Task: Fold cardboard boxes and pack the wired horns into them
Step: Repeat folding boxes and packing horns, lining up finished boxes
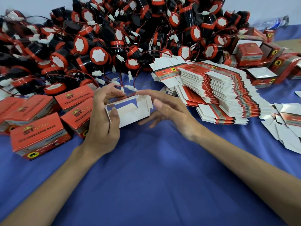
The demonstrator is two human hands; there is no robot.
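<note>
one half-folded box (133, 112), long axis left-right

Blue cloth (154, 185) covers the tabletop, lightly creased, filling the lower frame. Clear plastic water bottle (271, 22) with a blue label lies on its side, upper right, at the cloth's far edge. Pale wall (32, 4) runs along the top.

The cloth-covered counter (154, 176) was plain blue, the heaped plastic horns (99, 55) black with red rims, white centre patches and red wires, the closed cardboard boxes (39, 137) red with yellow lettering and yellow-and-black badges, the half-folded cardboard box (132, 115) white inside.
</note>
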